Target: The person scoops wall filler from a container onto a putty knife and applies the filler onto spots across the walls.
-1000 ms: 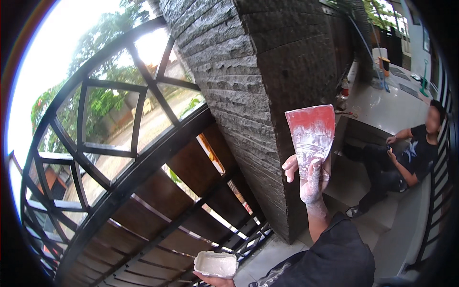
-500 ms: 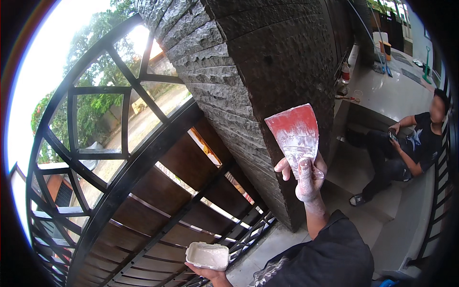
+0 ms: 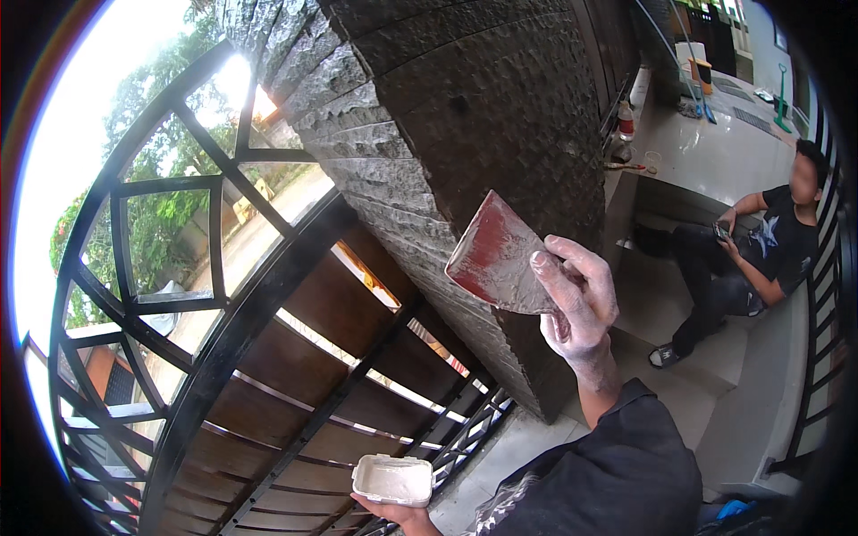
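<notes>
My right hand (image 3: 583, 299), coated in pale powder or paste, grips a red putty knife (image 3: 497, 259) smeared with pale paste. The wide blade tilts to the upper left in front of the dark textured stone pillar (image 3: 487, 107); I cannot tell whether it touches the stone. Low in the view, my left hand (image 3: 398, 511) holds a small off-white tub (image 3: 393, 481) from beneath. Whitish paste lies inside the tub. The fingers under it are mostly hidden.
A black metal gate with brown panels (image 3: 295, 344) fills the left side. At right, a person (image 3: 760, 232) sits on the steps (image 3: 661, 330) holding a phone. Beyond are a bottle (image 3: 625, 121), a brush (image 3: 626, 166), mops (image 3: 702, 112) and a green-handled tool (image 3: 782, 98).
The putty knife has turned to the left, and my right hand has rolled so its fingers now show along the blade. The tub stays nearly where it was.
</notes>
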The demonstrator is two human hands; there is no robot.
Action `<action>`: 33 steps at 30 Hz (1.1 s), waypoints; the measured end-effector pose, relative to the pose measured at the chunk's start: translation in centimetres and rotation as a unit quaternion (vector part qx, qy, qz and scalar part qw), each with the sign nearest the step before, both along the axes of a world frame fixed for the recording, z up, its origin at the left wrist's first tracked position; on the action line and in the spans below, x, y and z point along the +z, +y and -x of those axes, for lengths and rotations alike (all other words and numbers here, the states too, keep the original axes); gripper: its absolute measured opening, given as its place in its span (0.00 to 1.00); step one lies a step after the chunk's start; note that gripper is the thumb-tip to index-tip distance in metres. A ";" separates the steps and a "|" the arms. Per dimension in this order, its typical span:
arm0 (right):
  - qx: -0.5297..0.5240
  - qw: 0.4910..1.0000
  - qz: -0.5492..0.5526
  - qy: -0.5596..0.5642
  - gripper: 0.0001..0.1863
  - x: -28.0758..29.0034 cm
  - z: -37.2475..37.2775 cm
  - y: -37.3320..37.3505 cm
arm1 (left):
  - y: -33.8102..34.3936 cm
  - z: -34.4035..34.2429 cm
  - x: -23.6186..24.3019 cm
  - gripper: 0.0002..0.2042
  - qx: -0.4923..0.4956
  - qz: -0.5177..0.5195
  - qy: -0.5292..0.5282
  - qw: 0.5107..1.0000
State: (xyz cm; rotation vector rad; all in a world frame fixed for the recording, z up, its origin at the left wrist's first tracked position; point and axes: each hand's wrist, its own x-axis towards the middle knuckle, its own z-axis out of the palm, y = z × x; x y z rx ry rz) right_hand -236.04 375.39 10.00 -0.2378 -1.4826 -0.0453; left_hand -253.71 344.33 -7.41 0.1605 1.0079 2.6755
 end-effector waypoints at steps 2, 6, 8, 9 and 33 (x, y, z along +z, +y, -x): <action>-0.016 1.000 -0.007 -0.005 0.25 0.2 -0.3 -0.1 | 0.1 -0.1 0.1 0.32 -0.001 0.001 -0.006 1.000; -0.030 0.999 0.008 0.008 0.27 0.1 -0.6 -0.2 | 0.1 -0.3 -0.1 0.33 -0.006 0.004 0.008 1.000; -0.029 0.999 0.018 0.000 0.30 0.1 -0.7 -0.1 | 0.1 -0.4 -0.3 0.33 -0.011 0.005 0.009 1.000; -0.030 0.999 0.018 0.000 0.30 0.2 -0.8 -0.1 | 0.1 -0.4 -0.4 0.33 -0.016 0.007 0.010 1.000; -0.015 0.990 0.114 -0.085 0.34 0.1 0.1 0.5 | -0.7 -1.8 -0.1 0.32 0.002 0.002 0.006 1.000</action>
